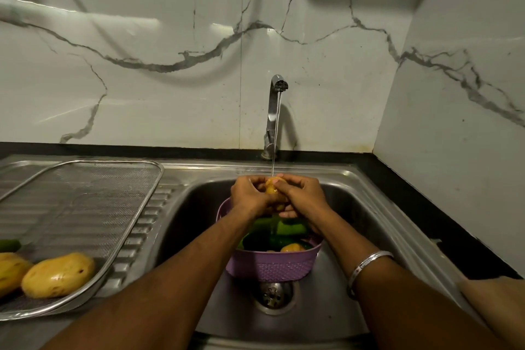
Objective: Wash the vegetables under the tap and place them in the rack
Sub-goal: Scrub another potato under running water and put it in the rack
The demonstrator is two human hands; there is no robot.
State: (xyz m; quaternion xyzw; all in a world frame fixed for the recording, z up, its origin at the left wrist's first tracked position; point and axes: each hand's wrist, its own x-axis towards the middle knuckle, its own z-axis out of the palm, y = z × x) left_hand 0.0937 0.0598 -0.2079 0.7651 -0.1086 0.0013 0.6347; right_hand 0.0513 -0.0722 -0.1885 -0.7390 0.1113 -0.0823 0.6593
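A thin stream of water runs from the steel tap [274, 111] onto a yellow potato [271, 186] held over the sink. My left hand [250, 193] and my right hand [301, 193] both grip the potato from either side, fingers curled round it. Below my hands a purple basket [272, 264] stands in the sink with green vegetables [287, 229] and another yellow potato [292, 248] inside. On the left drainboard lies the wire mesh rack [85, 196], holding two washed potatoes [58, 274] and a green vegetable [10, 244] at its near left.
The steel sink [355, 207] has its drain [272, 297] just in front of the basket. A black counter edge [426, 207] runs along the right and back. White marble wall tiles [170, 79] rise behind the tap and on the right.
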